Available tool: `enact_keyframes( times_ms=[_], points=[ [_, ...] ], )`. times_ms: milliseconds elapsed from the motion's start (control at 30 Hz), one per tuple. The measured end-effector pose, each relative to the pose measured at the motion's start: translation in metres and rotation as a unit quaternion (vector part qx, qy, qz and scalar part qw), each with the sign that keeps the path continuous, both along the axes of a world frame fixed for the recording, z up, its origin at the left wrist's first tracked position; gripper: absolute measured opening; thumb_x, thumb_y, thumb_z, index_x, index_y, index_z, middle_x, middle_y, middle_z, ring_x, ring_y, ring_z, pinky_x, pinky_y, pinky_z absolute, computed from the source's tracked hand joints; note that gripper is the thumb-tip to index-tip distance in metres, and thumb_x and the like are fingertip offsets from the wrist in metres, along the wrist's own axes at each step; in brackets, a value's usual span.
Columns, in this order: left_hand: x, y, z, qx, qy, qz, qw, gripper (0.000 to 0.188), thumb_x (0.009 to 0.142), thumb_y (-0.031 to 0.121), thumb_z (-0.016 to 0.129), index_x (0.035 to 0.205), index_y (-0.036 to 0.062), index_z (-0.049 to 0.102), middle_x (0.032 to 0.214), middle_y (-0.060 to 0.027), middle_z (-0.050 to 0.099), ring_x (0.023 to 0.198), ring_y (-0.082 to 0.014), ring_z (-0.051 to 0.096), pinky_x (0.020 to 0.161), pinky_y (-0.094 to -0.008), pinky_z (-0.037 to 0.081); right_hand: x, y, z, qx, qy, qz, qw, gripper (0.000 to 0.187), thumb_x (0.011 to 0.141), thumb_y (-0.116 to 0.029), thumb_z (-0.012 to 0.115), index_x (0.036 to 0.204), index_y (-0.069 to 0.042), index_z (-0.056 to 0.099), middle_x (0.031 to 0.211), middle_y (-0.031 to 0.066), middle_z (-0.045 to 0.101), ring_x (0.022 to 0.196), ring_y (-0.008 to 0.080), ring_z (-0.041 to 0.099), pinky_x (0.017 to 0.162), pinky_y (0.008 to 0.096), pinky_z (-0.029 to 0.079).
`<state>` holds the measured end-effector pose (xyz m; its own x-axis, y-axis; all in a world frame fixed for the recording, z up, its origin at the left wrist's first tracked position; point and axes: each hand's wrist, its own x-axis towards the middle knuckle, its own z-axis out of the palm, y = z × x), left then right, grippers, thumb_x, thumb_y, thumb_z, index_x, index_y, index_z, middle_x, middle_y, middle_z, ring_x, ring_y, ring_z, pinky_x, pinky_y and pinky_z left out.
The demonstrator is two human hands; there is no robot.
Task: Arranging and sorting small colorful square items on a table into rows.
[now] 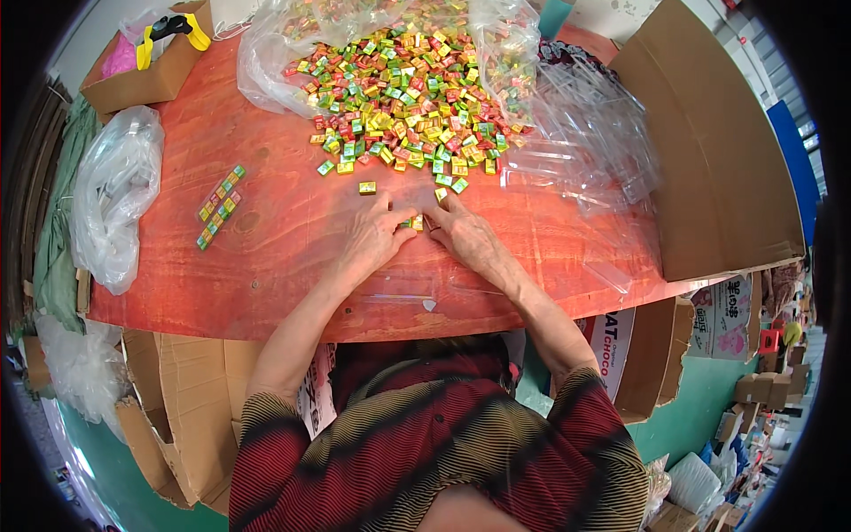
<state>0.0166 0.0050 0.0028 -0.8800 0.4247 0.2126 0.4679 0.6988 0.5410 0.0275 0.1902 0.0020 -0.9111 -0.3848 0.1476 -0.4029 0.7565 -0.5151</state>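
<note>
My left hand (372,238) and my right hand (468,238) meet near the middle of the table, below a big heap of tiny red, yellow and green boxes (399,106). Between their fingertips stands a short row of these small boxes (412,222), partly covered by the fingers. The left thumb and forefinger close on the row's left side. At the right fingertips is a yellow small box (441,193), pinched by the curled fingers. One loose yellow box (368,188) lies just beyond the left fingers.
Two filled strips (221,207) of small boxes lie on the red table (177,284) at left. Clear plastic trays (576,133) pile up at right beside a tall cardboard box (709,142). A plastic bag (117,195) and an open carton (151,75) stand at the left edge.
</note>
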Motion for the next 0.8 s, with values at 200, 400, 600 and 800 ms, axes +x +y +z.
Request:
enact_keyframes(
  times_ms=[200, 400, 600, 800],
  points=[
    [0.002, 0.001, -0.001, 0.006, -0.003, 0.008, 1.0, 0.028, 0.07, 0.018, 0.069, 0.098, 0.0122, 0.064, 0.091, -0.0122, 0.05, 0.084, -0.0303, 0.055, 0.071, -0.0398, 0.045, 0.002, -0.001, 0.0, -0.026, 0.012, 0.007, 1.0, 0.031, 0.076, -0.011, 0.062, 0.103, -0.003, 0.05, 0.101, 0.0177, 0.05, 0.084, 0.0375, 0.055, 0.067, 0.0428, 0.047],
    [0.001, 0.006, -0.006, 0.028, 0.03, 0.014, 0.999, 0.03, 0.068, 0.02, 0.071, 0.097, 0.0137, 0.065, 0.085, -0.011, 0.048, 0.08, -0.0295, 0.055, 0.067, -0.0401, 0.045, -0.015, 0.009, 0.005, -0.03, 0.03, -0.126, 0.991, 0.035, 0.076, -0.012, 0.062, 0.108, -0.004, 0.05, 0.098, 0.0184, 0.051, 0.084, 0.0369, 0.055, 0.067, 0.0422, 0.047],
    [0.0, 0.005, -0.006, 0.02, 0.033, 0.014, 0.999, 0.03, 0.067, 0.018, 0.072, 0.096, 0.0152, 0.065, 0.087, -0.0104, 0.047, 0.079, -0.0296, 0.055, 0.067, -0.0404, 0.045, -0.032, 0.024, -0.012, 0.002, 0.042, -0.142, 0.989, 0.027, 0.077, -0.009, 0.058, 0.103, -0.005, 0.051, 0.094, 0.0162, 0.052, 0.084, 0.0357, 0.055, 0.069, 0.042, 0.046],
    [0.001, 0.002, -0.002, 0.006, -0.007, 0.006, 1.0, 0.028, 0.07, 0.018, 0.07, 0.097, 0.013, 0.064, 0.089, -0.0109, 0.05, 0.083, -0.0297, 0.054, 0.071, -0.0396, 0.044, 0.002, 0.039, 0.007, 0.0, -0.052, -0.07, 0.996, 0.028, 0.077, -0.005, 0.057, 0.105, -0.006, 0.05, 0.096, 0.0165, 0.05, 0.088, 0.0368, 0.053, 0.075, 0.0415, 0.044]
  ],
)
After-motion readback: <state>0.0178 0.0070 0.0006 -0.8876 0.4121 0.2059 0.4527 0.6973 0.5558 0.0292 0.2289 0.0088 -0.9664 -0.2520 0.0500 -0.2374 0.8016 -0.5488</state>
